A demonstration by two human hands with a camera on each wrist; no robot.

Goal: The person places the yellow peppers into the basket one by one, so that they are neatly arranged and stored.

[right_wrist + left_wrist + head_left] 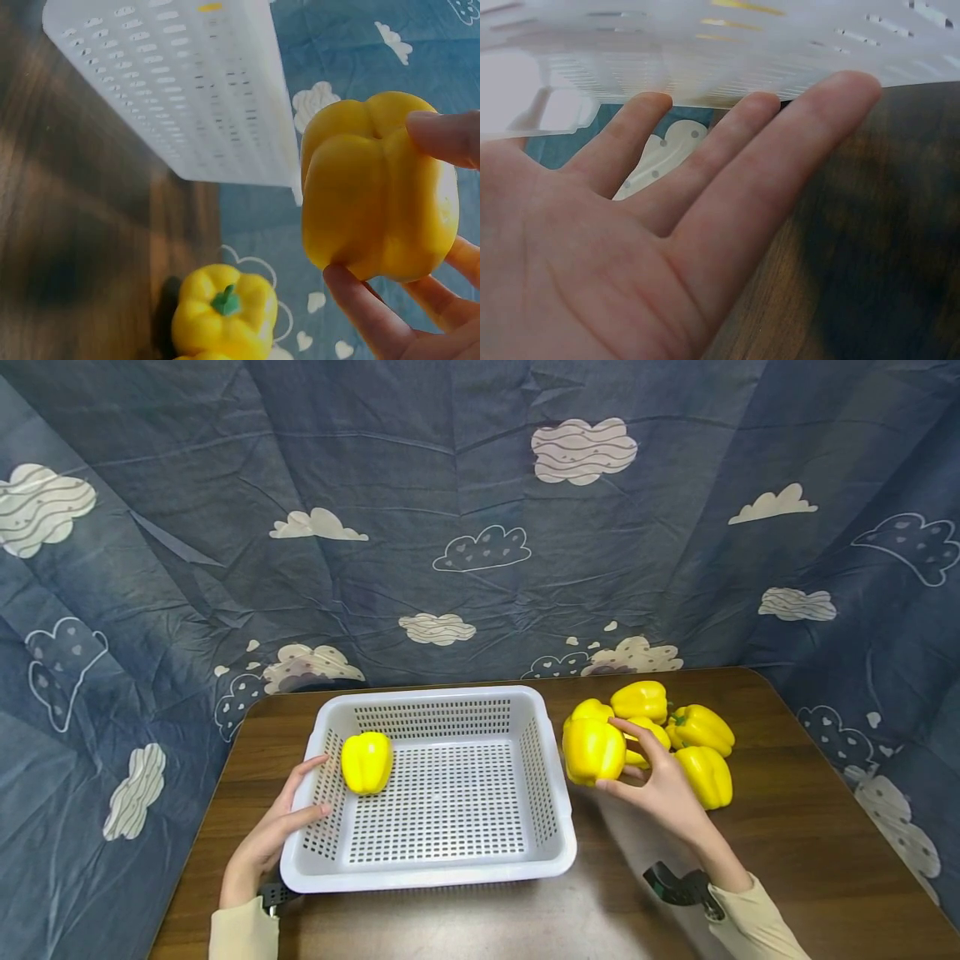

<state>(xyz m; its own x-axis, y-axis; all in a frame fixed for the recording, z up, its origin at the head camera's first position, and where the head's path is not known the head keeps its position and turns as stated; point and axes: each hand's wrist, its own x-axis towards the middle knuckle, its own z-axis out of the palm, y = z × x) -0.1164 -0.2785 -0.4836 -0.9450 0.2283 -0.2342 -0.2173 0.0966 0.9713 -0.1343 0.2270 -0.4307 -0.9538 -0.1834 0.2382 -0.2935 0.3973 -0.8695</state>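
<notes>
My right hand holds a yellow bell pepper between thumb and fingers, just right of the white plastic basket. In the right wrist view, the held pepper is raised, its lobed bottom facing the camera. At the basket's left side is my left hand, two digits reaching over the rim. The left wrist view shows this hand's fingers nearly straight against the basket's outer wall. Inside the basket, near its left wall, lies another yellow bell pepper.
Several more yellow bell peppers are grouped on the right of the brown wooden table, behind and beside my right hand. A dark blue cloth with clouds hangs behind the table and along its sides.
</notes>
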